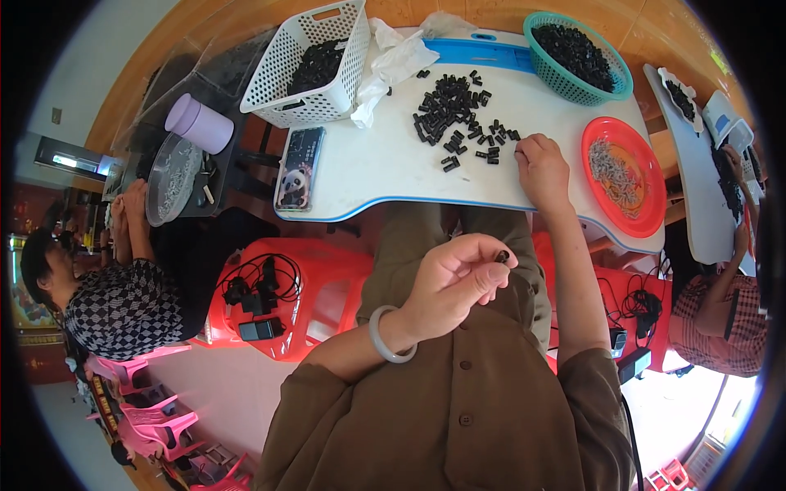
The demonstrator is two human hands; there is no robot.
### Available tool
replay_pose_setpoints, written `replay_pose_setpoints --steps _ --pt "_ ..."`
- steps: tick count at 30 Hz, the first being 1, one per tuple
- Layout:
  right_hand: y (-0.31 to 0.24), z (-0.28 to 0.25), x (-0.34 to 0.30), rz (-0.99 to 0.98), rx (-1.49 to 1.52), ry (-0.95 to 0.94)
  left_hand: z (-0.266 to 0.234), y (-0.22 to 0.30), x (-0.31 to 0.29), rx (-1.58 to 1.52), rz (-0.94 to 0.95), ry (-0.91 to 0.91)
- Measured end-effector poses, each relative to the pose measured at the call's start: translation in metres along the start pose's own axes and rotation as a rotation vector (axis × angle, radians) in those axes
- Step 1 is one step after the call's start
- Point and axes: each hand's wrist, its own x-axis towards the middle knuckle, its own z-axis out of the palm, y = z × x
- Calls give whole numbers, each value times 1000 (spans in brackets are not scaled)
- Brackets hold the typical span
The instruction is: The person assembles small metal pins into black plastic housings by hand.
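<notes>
My left hand, with a pale bangle at its wrist, is raised in front of my chest. Its thumb and forefinger pinch a small black plastic piece. On the white table, my right hand rests with fingers curled together, just right of a loose pile of black plastic pieces. Whatever its fingertips may hold is too small to make out. Several similar pieces lie scattered between the pile and that hand. A red plate holding many small silvery metal parts sits right of my right hand.
A white basket and a green basket, both with black pieces, stand at the back. A phone lies at the left edge. Red stools flank me. Other people work on the left and right.
</notes>
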Motion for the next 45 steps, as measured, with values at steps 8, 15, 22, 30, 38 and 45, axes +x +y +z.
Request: replay_pose_setpoints --steps 8,15,22,30,38,45 --pt "5 4 -6 -18 133 96 -2 16 -1 -390 -57 -121" --pt "-5 3 -5 -86 20 -1 -1 22 -8 -291 -15 -124" --pt "-2 -1 -14 -63 66 69 -2 21 -10 -249 -3 -88" --pt "-75 -58 -43 539 1323 -46 -1 9 -4 -174 -33 18" --pt "-121 -121 -43 232 1906 -162 9 12 -8 -39 2 58" --pt "-130 -125 -48 57 1789 -131 11 13 -16 24 89 32"
